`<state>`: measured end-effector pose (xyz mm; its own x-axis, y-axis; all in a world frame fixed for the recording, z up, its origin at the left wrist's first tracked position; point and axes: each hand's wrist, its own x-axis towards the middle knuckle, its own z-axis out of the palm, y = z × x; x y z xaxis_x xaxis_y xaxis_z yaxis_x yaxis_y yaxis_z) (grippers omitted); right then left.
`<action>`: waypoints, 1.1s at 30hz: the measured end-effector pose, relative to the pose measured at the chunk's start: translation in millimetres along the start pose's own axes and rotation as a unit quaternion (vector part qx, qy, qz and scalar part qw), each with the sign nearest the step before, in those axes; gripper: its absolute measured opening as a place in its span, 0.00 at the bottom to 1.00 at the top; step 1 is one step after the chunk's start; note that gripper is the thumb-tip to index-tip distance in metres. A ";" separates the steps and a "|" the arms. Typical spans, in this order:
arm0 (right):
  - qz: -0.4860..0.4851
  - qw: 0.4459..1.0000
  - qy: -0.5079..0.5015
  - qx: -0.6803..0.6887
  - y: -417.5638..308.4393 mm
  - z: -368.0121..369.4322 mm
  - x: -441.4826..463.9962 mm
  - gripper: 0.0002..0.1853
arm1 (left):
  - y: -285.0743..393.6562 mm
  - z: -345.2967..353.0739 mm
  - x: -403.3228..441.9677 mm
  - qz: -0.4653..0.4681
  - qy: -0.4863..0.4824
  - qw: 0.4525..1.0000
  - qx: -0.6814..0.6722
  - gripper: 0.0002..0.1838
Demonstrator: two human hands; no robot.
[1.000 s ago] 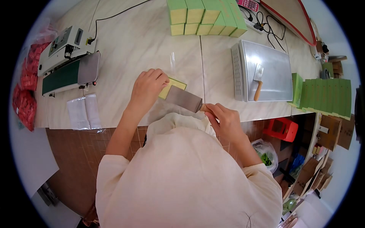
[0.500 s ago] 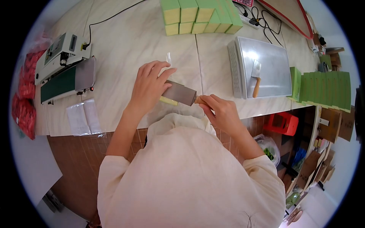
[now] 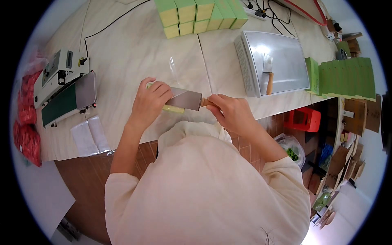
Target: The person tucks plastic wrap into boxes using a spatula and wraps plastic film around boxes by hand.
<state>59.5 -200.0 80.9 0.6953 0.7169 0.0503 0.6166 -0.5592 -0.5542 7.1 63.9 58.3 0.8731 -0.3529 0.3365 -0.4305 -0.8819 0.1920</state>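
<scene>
My right hand (image 3: 226, 107) is closed around the wooden handle of a broad cleaver (image 3: 188, 100), its blade lying nearly flat and pointing left. Under the blade is a flat green-and-yellow box (image 3: 174, 109); a yellow edge shows in front and a green corner beyond my left hand. My left hand (image 3: 152, 100) is curled over the box's left end, its fingers touching the blade's far end. The fingertips are partly hidden. A clear plastic strip (image 3: 172, 65) lies on the table just beyond.
Stacked green boxes (image 3: 200, 14) stand at the back, more green boxes (image 3: 345, 77) at right. A metal tray (image 3: 281, 49) carries a wooden-handled spatula (image 3: 269, 75). At left are a conveyor machine (image 3: 65, 85), plastic bags (image 3: 90, 134) and red packets (image 3: 27, 118). A red stool (image 3: 303, 119) stands below.
The view has shifted. My left hand has moved left along the blade, its fingers now curled rather than spread. My right hand keeps its hold on the cleaver.
</scene>
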 end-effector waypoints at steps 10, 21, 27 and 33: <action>0.184 0.961 0.087 0.187 51.7 -64.1 -57.5 0.08 | -31.7 3.3 -79.0 -0.322 0.054 0.909 -0.258 0.55; 0.479 0.795 0.371 -0.034 308.9 -7.3 -113.3 0.18 | -42.5 45.6 -47.0 -0.330 -0.091 0.795 -0.501 0.48; 0.394 0.818 0.363 -0.209 265.7 12.8 -87.7 0.21 | -19.9 85.2 -23.3 -0.356 0.037 0.821 -0.444 0.40; 0.188 0.906 0.244 0.290 69.6 81.7 -38.3 0.35 | 76.0 110.9 16.0 -0.434 0.174 0.788 -0.401 0.41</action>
<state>45.6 -232.4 -27.5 0.9837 0.1726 0.0504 0.1030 -0.3116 -0.9446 13.8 -43.4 -24.1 0.8625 0.5047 -0.0377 0.1672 -0.2138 0.9625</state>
